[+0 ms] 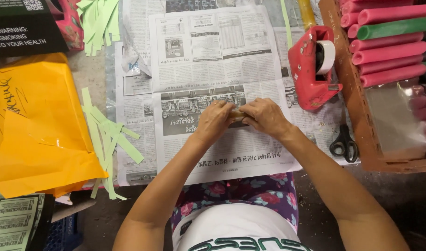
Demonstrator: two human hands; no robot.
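Note:
My left hand [214, 120] and my right hand [265, 116] meet over the middle of a newspaper sheet [208, 51] spread on the work surface. Between the fingertips of both hands sits a small tan, roll-like object [237, 114]; most of it is hidden by my fingers. Both hands pinch it from either side, just above the paper.
A red tape dispenser [311, 69] stands to the right, black scissors [344, 143] below it. A brown tray [357, 116] holds pink and green rolled tubes [389, 51]. Pale green paper strips [106, 139] and orange sheets [36, 121] lie at left.

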